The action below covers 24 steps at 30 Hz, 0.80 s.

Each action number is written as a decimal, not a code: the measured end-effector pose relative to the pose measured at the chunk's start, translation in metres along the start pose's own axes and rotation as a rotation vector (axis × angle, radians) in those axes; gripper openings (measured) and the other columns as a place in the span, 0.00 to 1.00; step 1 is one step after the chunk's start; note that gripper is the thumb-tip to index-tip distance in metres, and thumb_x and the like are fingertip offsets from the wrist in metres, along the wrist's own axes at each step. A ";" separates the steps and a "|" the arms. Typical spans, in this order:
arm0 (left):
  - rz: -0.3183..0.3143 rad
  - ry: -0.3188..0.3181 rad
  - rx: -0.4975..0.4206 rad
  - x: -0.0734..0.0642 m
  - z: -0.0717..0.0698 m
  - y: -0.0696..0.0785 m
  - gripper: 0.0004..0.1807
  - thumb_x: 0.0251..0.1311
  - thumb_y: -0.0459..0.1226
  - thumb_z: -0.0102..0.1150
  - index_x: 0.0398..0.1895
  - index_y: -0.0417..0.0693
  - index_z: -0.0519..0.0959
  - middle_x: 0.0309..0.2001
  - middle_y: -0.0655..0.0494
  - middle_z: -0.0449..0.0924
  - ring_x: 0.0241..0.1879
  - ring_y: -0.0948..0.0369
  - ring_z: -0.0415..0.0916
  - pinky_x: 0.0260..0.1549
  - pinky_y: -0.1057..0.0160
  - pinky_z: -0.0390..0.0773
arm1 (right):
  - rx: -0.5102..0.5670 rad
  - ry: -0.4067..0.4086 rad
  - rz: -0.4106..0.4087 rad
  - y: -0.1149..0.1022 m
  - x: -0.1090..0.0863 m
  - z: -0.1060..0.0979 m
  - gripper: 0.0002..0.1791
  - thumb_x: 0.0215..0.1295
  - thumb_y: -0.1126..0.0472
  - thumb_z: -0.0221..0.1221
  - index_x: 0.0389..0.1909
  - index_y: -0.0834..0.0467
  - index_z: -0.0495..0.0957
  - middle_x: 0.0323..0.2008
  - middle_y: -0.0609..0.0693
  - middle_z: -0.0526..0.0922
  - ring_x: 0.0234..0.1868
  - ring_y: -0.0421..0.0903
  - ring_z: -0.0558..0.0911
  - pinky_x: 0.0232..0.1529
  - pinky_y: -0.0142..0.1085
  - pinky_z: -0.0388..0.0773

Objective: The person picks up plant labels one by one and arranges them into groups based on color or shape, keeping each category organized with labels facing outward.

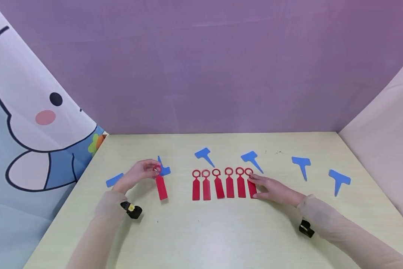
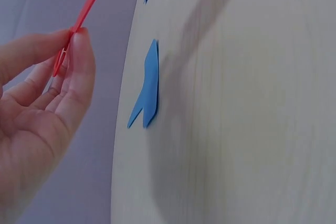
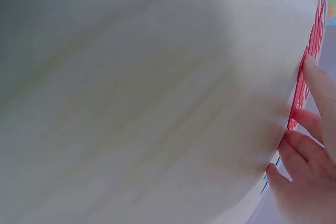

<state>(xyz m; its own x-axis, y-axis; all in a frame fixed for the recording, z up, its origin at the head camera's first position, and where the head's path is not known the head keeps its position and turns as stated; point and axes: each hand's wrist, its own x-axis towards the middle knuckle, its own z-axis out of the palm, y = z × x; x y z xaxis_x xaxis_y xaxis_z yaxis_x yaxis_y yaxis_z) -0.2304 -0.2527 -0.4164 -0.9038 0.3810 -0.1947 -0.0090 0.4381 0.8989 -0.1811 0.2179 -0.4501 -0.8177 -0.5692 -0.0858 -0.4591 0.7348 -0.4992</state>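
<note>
By the ring end, my left hand [image 1: 136,175] pinches a red ring-topped tag [image 1: 161,187] between thumb and fingers. In the left wrist view this tag [image 2: 90,2] is above the table, its strip slanting up from the fingertips. Several matching red tags [image 1: 229,186] lie side by side mid-table, rings toward the back. At the row's right end, fingertips of my right hand [image 1: 275,190] touch the last tag [image 1: 252,189], thumb near its lower edge. A blue T-shaped label [image 1: 166,170] lies just behind the left hand, partly hidden.
More blue T-shaped labels lie apart on the pale table [image 1: 204,235]: one [image 1: 114,180] by the left wrist, two [image 1: 204,153] behind the row, others [image 1: 301,163] to the right. A purple cloth [image 1: 221,74] rises along the back edge; a cartoon-printed cloth [image 1: 36,86] hangs at left.
</note>
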 end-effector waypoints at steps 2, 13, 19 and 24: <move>0.004 -0.013 -0.012 0.004 0.003 0.000 0.24 0.56 0.36 0.56 0.55 0.34 0.66 0.46 0.42 0.72 0.40 0.57 0.74 0.43 0.52 0.75 | 0.002 -0.002 0.004 0.000 0.000 0.000 0.35 0.52 0.53 0.62 0.60 0.61 0.64 0.63 0.60 0.59 0.63 0.59 0.58 0.55 0.47 0.65; 0.036 -0.052 -0.030 0.024 0.019 0.002 0.23 0.56 0.34 0.56 0.53 0.32 0.66 0.43 0.41 0.75 0.37 0.61 0.76 0.40 0.55 0.76 | -0.003 -0.002 0.000 0.000 0.001 0.001 0.35 0.52 0.53 0.62 0.60 0.62 0.63 0.63 0.60 0.59 0.62 0.60 0.58 0.55 0.47 0.66; 0.042 -0.052 -0.009 0.033 0.029 0.006 0.21 0.57 0.33 0.52 0.53 0.33 0.67 0.42 0.40 0.75 0.36 0.59 0.75 0.39 0.55 0.77 | 0.005 -0.002 0.007 0.000 0.000 0.001 0.35 0.52 0.53 0.62 0.60 0.62 0.63 0.63 0.60 0.59 0.62 0.60 0.58 0.55 0.47 0.65; 0.020 -0.042 -0.004 0.039 0.037 0.011 0.20 0.57 0.31 0.52 0.53 0.33 0.67 0.41 0.43 0.75 0.33 0.58 0.76 0.39 0.55 0.77 | 0.006 -0.001 0.006 0.002 0.000 0.002 0.36 0.52 0.53 0.62 0.60 0.62 0.63 0.63 0.60 0.59 0.62 0.60 0.58 0.55 0.48 0.65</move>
<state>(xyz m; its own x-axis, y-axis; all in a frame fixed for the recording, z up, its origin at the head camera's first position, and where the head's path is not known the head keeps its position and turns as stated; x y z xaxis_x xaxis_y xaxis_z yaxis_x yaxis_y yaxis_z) -0.2503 -0.2030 -0.4288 -0.8852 0.4232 -0.1932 0.0068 0.4270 0.9042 -0.1815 0.2180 -0.4526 -0.8201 -0.5652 -0.0898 -0.4520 0.7360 -0.5039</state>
